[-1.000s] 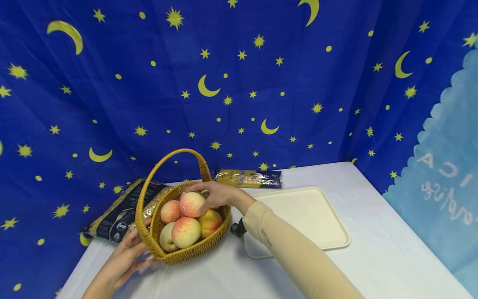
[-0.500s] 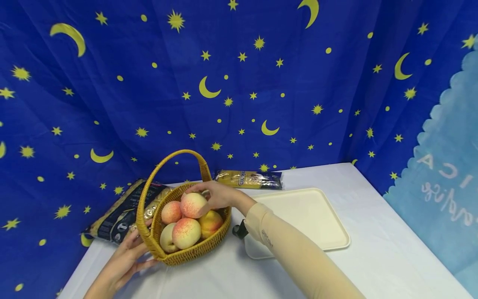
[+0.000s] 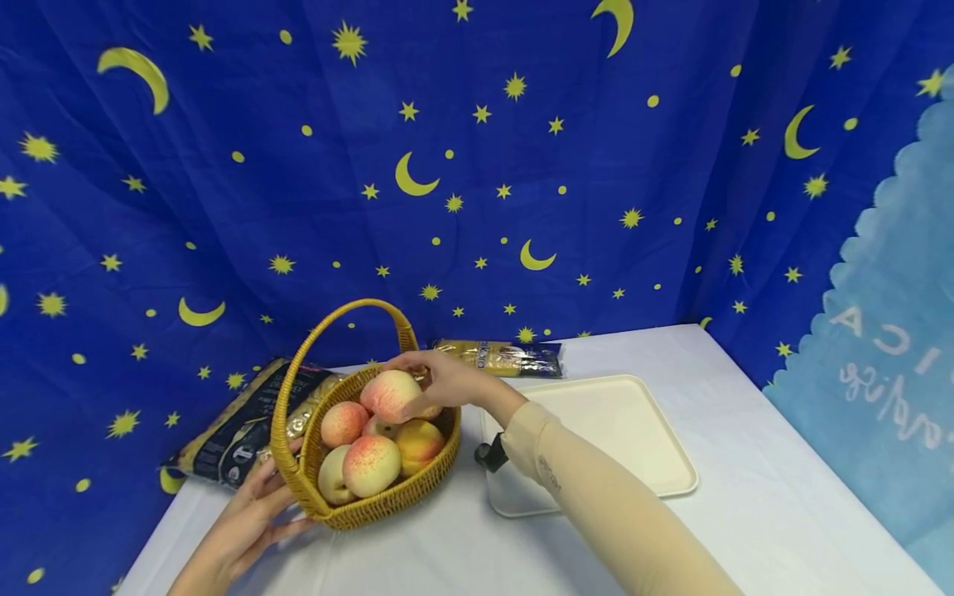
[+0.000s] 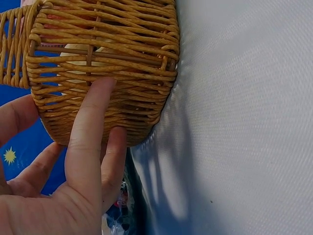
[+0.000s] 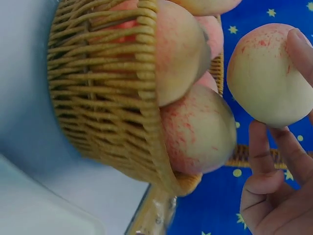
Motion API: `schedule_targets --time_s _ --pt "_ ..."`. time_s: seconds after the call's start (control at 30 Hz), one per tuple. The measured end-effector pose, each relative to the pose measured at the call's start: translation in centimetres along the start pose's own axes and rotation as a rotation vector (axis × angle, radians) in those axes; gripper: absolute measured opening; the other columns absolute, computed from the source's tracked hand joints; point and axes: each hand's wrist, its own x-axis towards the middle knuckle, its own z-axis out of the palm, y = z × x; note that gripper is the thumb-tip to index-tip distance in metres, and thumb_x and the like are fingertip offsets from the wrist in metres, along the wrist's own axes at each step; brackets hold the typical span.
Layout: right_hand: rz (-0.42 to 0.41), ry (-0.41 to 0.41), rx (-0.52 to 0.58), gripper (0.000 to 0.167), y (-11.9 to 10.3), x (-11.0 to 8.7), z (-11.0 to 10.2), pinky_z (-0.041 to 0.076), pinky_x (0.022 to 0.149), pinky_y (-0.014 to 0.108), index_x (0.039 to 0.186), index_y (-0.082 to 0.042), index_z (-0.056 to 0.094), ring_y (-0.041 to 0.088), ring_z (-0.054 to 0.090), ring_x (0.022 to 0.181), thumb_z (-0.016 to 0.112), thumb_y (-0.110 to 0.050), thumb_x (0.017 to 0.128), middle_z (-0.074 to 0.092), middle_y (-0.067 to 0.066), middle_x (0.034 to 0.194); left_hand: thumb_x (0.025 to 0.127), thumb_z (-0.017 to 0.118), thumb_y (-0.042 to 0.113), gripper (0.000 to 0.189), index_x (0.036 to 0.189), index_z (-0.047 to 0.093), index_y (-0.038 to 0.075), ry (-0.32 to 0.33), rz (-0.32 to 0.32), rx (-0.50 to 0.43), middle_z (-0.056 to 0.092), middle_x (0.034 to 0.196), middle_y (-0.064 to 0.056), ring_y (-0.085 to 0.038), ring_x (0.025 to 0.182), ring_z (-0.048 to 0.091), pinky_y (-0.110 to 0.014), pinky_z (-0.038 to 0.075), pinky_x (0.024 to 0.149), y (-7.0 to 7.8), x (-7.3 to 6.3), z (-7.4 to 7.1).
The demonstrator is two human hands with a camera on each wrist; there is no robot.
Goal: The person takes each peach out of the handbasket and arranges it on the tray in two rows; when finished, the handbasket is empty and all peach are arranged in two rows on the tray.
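My right hand (image 3: 456, 382) holds a pink and cream peach (image 3: 393, 394) just above the other fruit in the wicker basket (image 3: 383, 509). In the right wrist view, thumb and fingers grip that peach (image 5: 269, 73) at its sides, apart from the basket rim. Several more peaches lie in the basket, among them a speckled one (image 3: 371, 466) in front and a yellow-orange one (image 3: 420, 444). My left hand (image 3: 244, 521) rests on the basket's left side. The left wrist view has its fairly straight fingers (image 4: 88, 142) against the woven wall (image 4: 137, 88).
A cream tray (image 3: 619, 430) lies on the white table (image 3: 775, 497), right of the basket and partly behind my right arm. Behind stands a long yellow and blue packet (image 3: 514, 358). A dark bag (image 3: 231, 430) leans left of the basket, whose tall handle (image 3: 298, 356) arches upward.
The peach in my right hand has risen slightly out of the pile, uncovering another peach beneath it. My left hand stays at the basket's side.
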Motion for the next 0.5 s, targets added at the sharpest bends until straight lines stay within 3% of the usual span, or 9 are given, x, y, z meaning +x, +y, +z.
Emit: schedule_targets --time_s 0.13,0.33,0.5 --pt "-0.003 0.027 -0.03 0.066 0.0 -0.7 -1.0 0.058 0.099 0.029 0.148 -0.022 0.064 0.023 0.064 0.121 0.09 -0.017 0.088 0.064 0.005 0.149 0.112 0.057 0.012 0.078 0.174 0.013 0.028 0.004 0.001 -0.011 0.024 0.172 -0.026 -0.018 0.12 0.068 -0.055 0.065 0.097 -0.1 -0.1 0.0" --pt "-0.033 0.05 -0.026 0.065 0.3 -2.2 -2.5 0.058 0.11 0.041 0.15 -0.02 0.063 0.019 0.061 0.129 0.088 -0.018 0.09 0.063 0.005 0.15 0.111 0.058 0.011 0.08 0.174 0.013 0.027 0.008 0.001 -0.019 0.024 0.172 -0.028 -0.017 0.12 0.068 -0.055 0.065 0.097 -0.1 0.0 0.1" --pt "-0.011 0.079 0.009 0.065 1.1 -3.8 -3.7 0.059 0.108 0.038 0.149 -0.022 0.063 0.022 0.065 0.127 0.089 -0.018 0.089 0.064 0.004 0.15 0.112 0.056 0.011 0.079 0.174 0.011 0.026 0.017 -0.002 -0.009 0.025 0.171 -0.027 -0.017 0.12 0.067 -0.056 0.065 0.097 0.0 0.0 0.1"
